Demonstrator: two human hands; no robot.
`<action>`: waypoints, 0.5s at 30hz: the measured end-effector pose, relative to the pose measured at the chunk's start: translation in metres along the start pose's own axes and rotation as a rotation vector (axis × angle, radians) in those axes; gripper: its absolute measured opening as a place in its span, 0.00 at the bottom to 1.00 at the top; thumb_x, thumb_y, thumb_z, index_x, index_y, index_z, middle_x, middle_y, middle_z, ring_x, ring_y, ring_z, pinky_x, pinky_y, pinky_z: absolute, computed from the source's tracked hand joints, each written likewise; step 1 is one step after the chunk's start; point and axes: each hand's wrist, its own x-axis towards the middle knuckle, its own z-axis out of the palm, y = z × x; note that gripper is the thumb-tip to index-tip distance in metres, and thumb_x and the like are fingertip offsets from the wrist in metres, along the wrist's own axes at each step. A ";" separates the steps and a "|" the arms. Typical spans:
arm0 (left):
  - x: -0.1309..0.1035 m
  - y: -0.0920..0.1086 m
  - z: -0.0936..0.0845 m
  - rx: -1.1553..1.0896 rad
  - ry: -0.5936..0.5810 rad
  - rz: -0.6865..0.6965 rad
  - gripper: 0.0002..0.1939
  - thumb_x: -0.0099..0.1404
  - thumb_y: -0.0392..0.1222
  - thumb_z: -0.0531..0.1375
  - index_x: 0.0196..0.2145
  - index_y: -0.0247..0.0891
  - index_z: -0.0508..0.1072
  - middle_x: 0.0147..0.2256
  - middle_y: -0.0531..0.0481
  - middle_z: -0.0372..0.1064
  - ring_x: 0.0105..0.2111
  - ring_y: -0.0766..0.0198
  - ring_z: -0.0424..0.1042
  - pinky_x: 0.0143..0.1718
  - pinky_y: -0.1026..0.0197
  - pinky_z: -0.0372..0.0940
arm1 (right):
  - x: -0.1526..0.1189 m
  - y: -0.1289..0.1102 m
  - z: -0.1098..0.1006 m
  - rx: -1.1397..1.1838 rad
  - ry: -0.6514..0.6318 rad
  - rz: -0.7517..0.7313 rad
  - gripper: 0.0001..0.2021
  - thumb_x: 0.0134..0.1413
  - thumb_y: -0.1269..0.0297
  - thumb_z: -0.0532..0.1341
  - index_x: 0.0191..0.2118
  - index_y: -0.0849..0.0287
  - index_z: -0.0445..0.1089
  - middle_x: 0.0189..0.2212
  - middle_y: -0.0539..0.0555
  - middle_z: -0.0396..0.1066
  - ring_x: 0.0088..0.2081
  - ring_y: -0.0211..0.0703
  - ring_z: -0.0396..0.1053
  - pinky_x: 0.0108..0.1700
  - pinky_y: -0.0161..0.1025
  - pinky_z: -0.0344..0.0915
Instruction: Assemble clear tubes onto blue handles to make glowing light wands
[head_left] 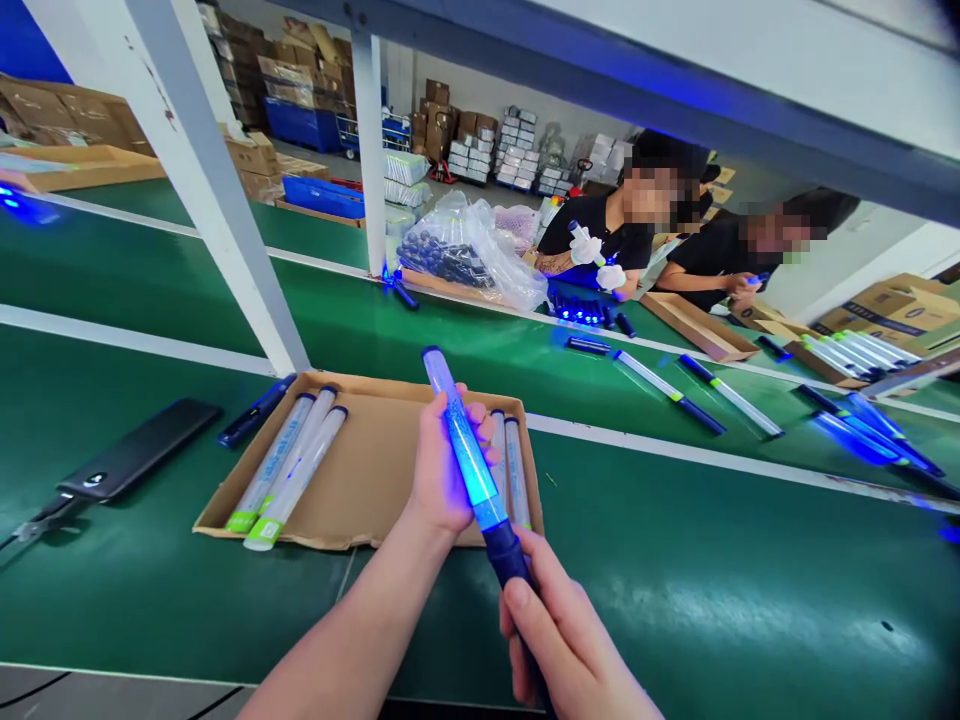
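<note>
A light stick (465, 440) with a clear tube glowing blue and a dark handle is held up at a slant in front of me. My left hand (442, 460) wraps its fingers round the tube from the left. Lower down, my right hand (559, 610) grips the dark handle. Behind the stick lies a shallow cardboard tray (367, 460). Three clear tubes with green ends (296, 470) lie at its left side, and two more tubes (516, 465) at its right, partly covered by my left hand and the stick.
A black power bank (142, 450) with a cable and a dark handle (256, 410) lie left of the tray. Blue-lit sticks (877, 430) lie on the green conveyor at right. A white post (202, 180) rises behind the tray. Two people (600, 220) work across the line.
</note>
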 end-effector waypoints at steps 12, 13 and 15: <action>0.000 -0.002 0.002 0.115 -0.011 0.012 0.14 0.63 0.46 0.70 0.41 0.38 0.73 0.40 0.51 0.73 0.31 0.68 0.73 0.20 0.70 0.68 | -0.001 0.004 -0.005 0.187 -0.061 -0.001 0.43 0.61 0.27 0.60 0.73 0.45 0.57 0.38 0.48 0.70 0.23 0.36 0.69 0.26 0.37 0.66; 0.002 -0.002 0.003 0.123 -0.030 0.015 0.14 0.62 0.46 0.71 0.39 0.37 0.73 0.37 0.52 0.72 0.29 0.69 0.72 0.20 0.70 0.67 | -0.001 0.003 -0.006 0.202 -0.063 -0.005 0.42 0.61 0.27 0.61 0.72 0.45 0.58 0.38 0.48 0.70 0.23 0.36 0.68 0.26 0.36 0.65; 0.005 -0.003 0.004 0.136 -0.066 0.031 0.17 0.61 0.46 0.73 0.33 0.38 0.69 0.30 0.57 0.65 0.24 0.72 0.66 0.18 0.72 0.63 | -0.001 0.002 -0.008 0.195 -0.052 -0.016 0.41 0.61 0.28 0.61 0.71 0.46 0.59 0.37 0.48 0.70 0.23 0.35 0.68 0.26 0.36 0.65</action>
